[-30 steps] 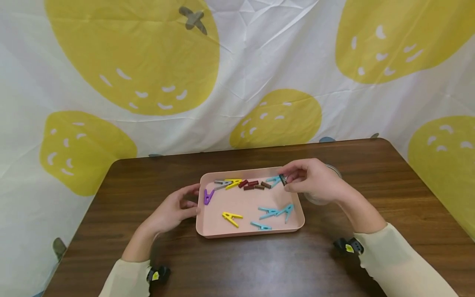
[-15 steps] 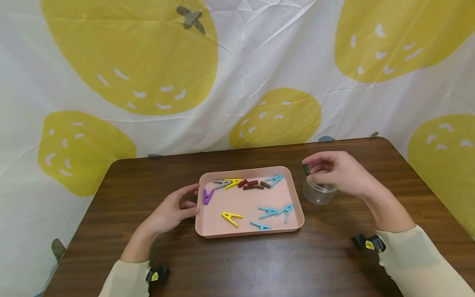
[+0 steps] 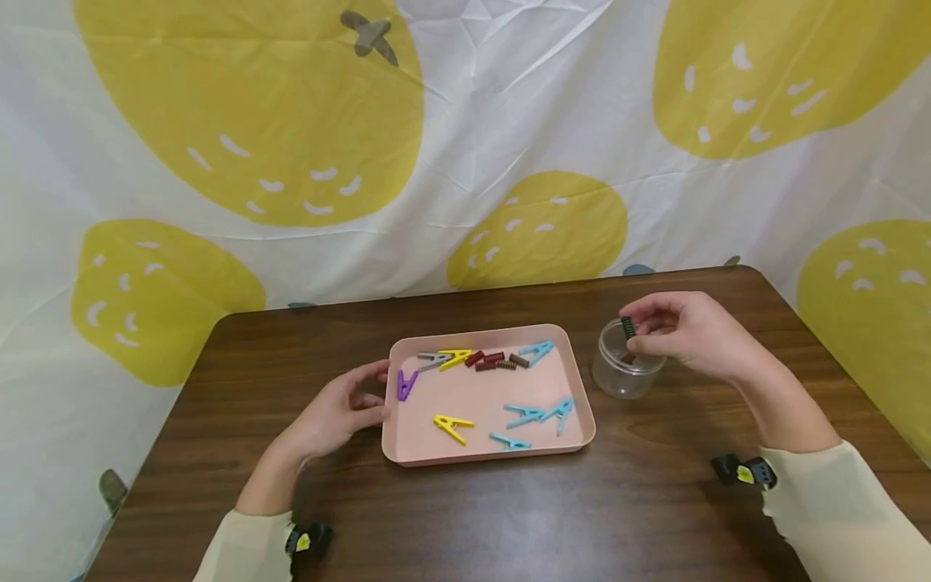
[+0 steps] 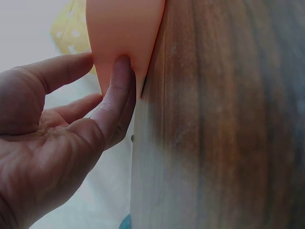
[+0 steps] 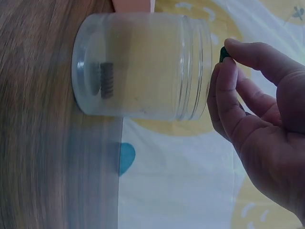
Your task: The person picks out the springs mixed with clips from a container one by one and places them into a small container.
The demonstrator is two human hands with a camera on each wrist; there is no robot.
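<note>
Right hand (image 3: 691,335): thumb and fingers pinching a dark green spring (image 3: 629,327), held just above the mouth of a clear jar (image 3: 627,384). Right wrist view: only the spring's end shows between the fingertips; the rim is near it. Jar upright on the brown wooden counter (image 3: 509,525), just right of the tray; another spring (image 5: 107,80), dark, lies inside at the bottom.

Left hand (image 3: 330,416): fingers spread and loose, fingertips touching the outside of the left end of the pink tray (image 3: 473,396), no grip on it. Tray flat on the counter.

In the tray: five springs in a cluster near the far side, reddish ones (image 3: 486,366) and brown ones (image 3: 520,360). Clothespins around: purple one (image 3: 407,386) at left; grey one (image 3: 434,360) and a yellow one (image 3: 455,359) together, upper left; second yellow one (image 3: 454,427) lower left; one blue (image 3: 538,352) right of the springs; three more blue ones (image 3: 525,415) lower right.

Person's sleeves (image 3: 836,501) pale, black straps (image 3: 743,471) at both wrists. Behind the counter: white cloth (image 3: 473,121) with big yellow fruit shapes.
</note>
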